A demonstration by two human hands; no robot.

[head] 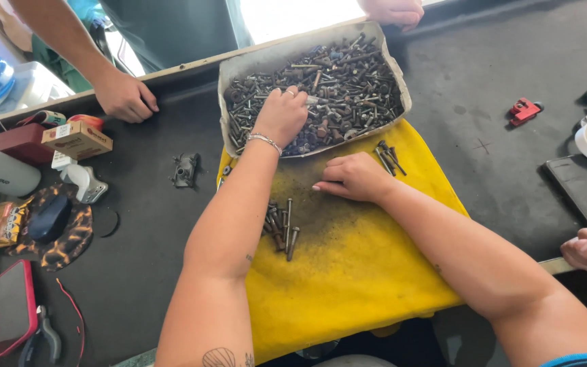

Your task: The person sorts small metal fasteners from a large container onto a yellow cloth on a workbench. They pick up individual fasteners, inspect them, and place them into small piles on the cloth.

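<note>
Left hand (281,114): grip curled down into the tray (234,68) of mixed bolts (348,81); fingertips are buried among the hardware, so whether a piece is pinched cannot be told.

Right hand (354,178): laid on the yellow cloth (348,272), fingers folded loosely under, nothing seen to be held.

Sorted bolts (281,228): a small group is laid on the cloth just beside the left forearm. A second small group (390,158) is laid at the cloth's far edge, touching the tray's near rim.

Tray: set on the bench (497,163), its near edge resting on the cloth; walls are bent and sagging.

Risks, as judged:
- The near group may be swept off the cloth by the left forearm, being just beside it.
- The far group may be mixed back in or rolled onto the bench if the tray is nudged.
- Fingertips may be scratched on rusty threads while digging.
- The soft tray wall may be pressed down by the wrist, and hardware spilled.

Other people's hands (125,96) are rested on the far edge of the bench.
</note>
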